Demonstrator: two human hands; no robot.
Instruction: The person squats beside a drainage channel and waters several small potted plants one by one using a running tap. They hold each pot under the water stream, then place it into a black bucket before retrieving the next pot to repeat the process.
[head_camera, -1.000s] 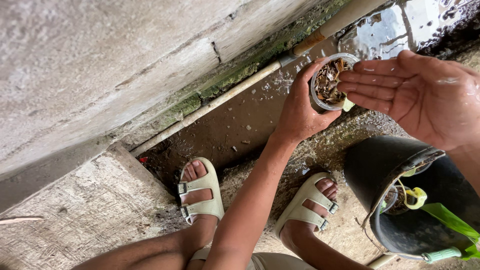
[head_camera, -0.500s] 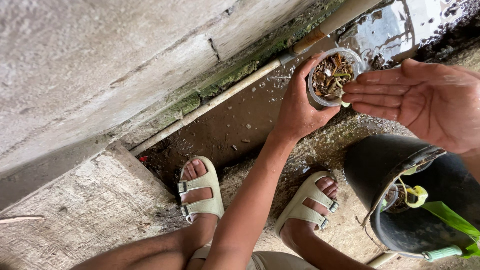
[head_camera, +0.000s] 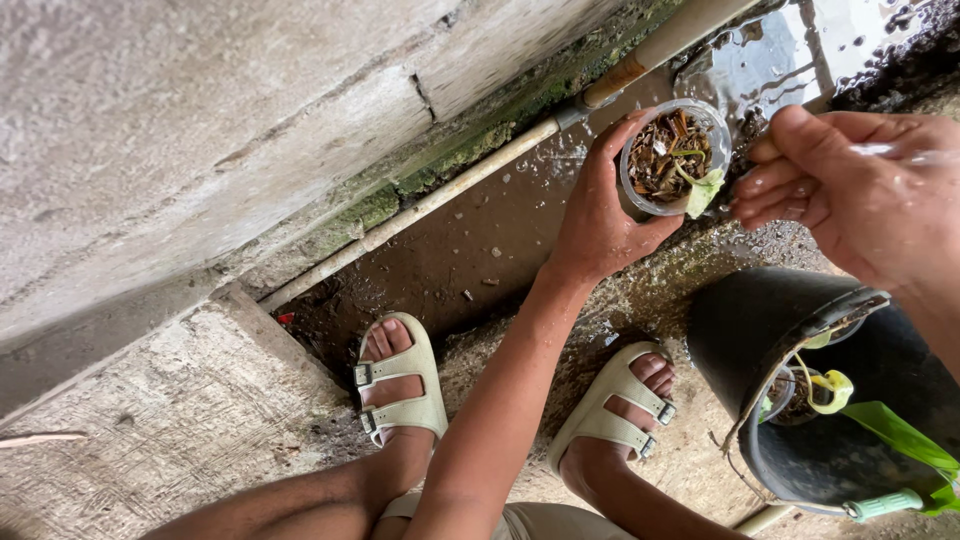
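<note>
Cup (head_camera: 672, 160) of bark chips gripped in left hand (head_camera: 600, 215). Right hand (head_camera: 850, 190), fingers curled, empty, beside rim.

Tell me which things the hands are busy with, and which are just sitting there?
Busy with:
- small clear pot of bark bits with a little green leaf, held in the left hand
- right hand, fingers curled right beside the pot

Just sitting there:
- black bucket with another plant inside
- pipe along the wall
- pale sandals

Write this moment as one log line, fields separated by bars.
left hand: holds clear plastic cup of bark chips | right hand: fingers curled beside cup | black bucket: lower right
</note>
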